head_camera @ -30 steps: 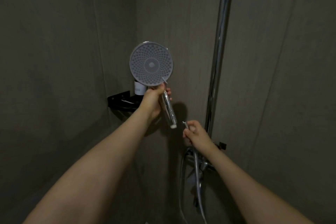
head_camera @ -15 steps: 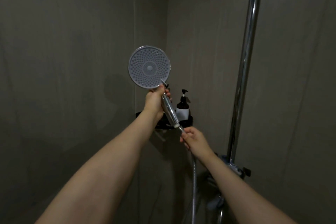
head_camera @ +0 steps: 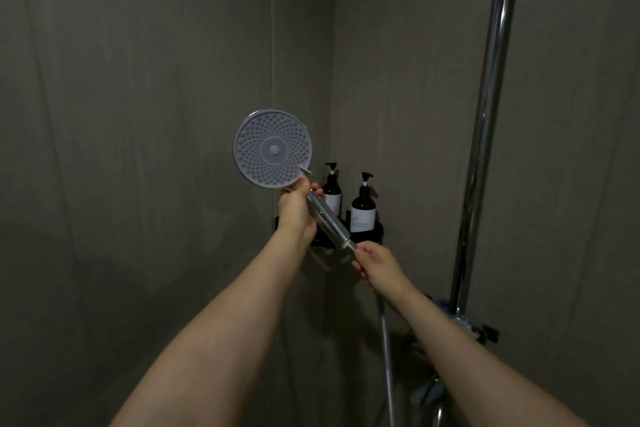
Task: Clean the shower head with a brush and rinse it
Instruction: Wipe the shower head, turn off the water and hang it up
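Observation:
A round grey shower head (head_camera: 273, 148) with a chrome handle is held up in front of the wall corner, its nozzle face turned toward me. My left hand (head_camera: 297, 210) grips the upper part of the handle just below the disc. My right hand (head_camera: 375, 263) pinches the metal end of the hose (head_camera: 387, 357) right at the bottom tip of the handle. The hose hangs down from that hand. No brush is in view.
Two dark pump bottles (head_camera: 362, 208) stand on a black corner shelf (head_camera: 377, 234) behind the handle. A chrome riser pipe (head_camera: 485, 135) runs up the right wall, with the mixer fitting (head_camera: 464, 322) at its base. Grey tiled walls close in on both sides.
My right hand has brought the hose end up to the bottom of the handle. The view has shifted, so both bottles on the shelf now show.

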### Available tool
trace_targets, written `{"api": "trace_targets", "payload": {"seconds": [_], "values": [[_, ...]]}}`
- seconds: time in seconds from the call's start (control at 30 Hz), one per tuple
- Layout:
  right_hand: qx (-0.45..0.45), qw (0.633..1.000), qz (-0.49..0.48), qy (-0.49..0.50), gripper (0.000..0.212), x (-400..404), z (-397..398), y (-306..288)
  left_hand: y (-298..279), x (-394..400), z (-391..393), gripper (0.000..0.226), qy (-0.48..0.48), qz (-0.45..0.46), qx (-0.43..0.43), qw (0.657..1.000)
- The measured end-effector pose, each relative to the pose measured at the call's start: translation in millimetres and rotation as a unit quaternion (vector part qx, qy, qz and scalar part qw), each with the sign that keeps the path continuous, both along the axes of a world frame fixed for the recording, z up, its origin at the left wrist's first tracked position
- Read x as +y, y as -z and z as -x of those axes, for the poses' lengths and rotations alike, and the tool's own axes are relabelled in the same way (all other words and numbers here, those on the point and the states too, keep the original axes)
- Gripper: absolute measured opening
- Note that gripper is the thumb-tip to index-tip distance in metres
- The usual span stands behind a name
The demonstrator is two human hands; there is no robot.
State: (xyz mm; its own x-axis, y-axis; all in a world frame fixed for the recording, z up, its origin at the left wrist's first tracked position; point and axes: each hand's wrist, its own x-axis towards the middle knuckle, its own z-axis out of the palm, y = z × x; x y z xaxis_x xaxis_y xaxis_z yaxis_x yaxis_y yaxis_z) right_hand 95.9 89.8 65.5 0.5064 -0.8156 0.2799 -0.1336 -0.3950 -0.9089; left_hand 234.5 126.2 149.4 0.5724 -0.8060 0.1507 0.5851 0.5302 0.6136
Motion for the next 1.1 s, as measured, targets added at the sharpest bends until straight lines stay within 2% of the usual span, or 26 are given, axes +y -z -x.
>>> {"api": "trace_targets", "payload": {"seconds": [0.1,0.17,0.23,0.33,0.4,0.47,0.53,0.57,0.63,0.67,0.8,0.9,1.03,1.1], "values": [[-0.035,0.991,-0.113,-0.055,0.030,-3.7,0.9,0.6,7.0,2.7,-2.7,0.019,0.012,0.000,0.016,1.000],[-0.064,0.978,-0.177,-0.093,0.029,-4.6,2.9,0.9,10.9,3.3,-3.9,0.018,0.016,-0.001,0.015,1.000],[-0.043,0.988,-0.126,-0.082,0.019,-2.2,2.4,2.5,11.4,3.6,-4.9,0.017,0.014,-0.003,0.013,1.000],[0.022,0.999,0.042,-0.007,0.009,3.8,-0.1,1.3,10.9,3.5,-6.4,0.014,0.008,-0.004,0.023,1.000],[0.030,0.996,0.084,0.007,0.014,5.8,-1.0,-0.1,12.9,3.7,-5.8,0.013,0.008,0.001,0.039,0.999],[0.030,0.996,0.078,-0.002,0.019,10.1,1.1,-0.8,16.4,4.1,-4.4,0.013,0.008,-0.001,0.047,0.999],[0.003,0.999,0.007,-0.031,0.021,12.1,5.0,1.4,19.5,5.0,-3.4,0.012,0.012,-0.004,0.051,0.999],[-0.036,0.995,-0.068,-0.057,0.025,13.0,6.4,2.8,20.6,5.6,-3.2,0.012,0.018,-0.003,0.055,0.998],[-0.112,0.969,-0.195,-0.103,0.032,12.0,9.4,4.1,21.6,6.1,-2.3,0.013,0.035,0.008,0.066,0.997],[-0.108,0.965,-0.211,-0.114,0.034,10.3,10.5,3.7,21.6,5.8,-1.9,0.013,0.039,0.008,0.069,0.997],[0.041,0.988,-0.104,-0.104,0.029,14.6,11.8,0.5,22.6,6.8,-2.6,0.017,0.037,-0.009,0.048,0.998],[0.038,0.996,-0.049,-0.070,0.012,14.6,9.9,1.8,22.7,7.8,-1.7,0.016,0.035,-0.015,0.044,0.998],[0.028,0.998,0.055,-0.013,0.010,12.2,5.6,4.4,21.0,8.5,-0.6,0.016,0.036,-0.013,0.046,0.998],[0.003,0.999,-0.003,-0.053,0.016,8.5,5.9,6.6,21.7,9.0,-1.2,0.015,0.045,-0.012,0.046,0.998]]}}
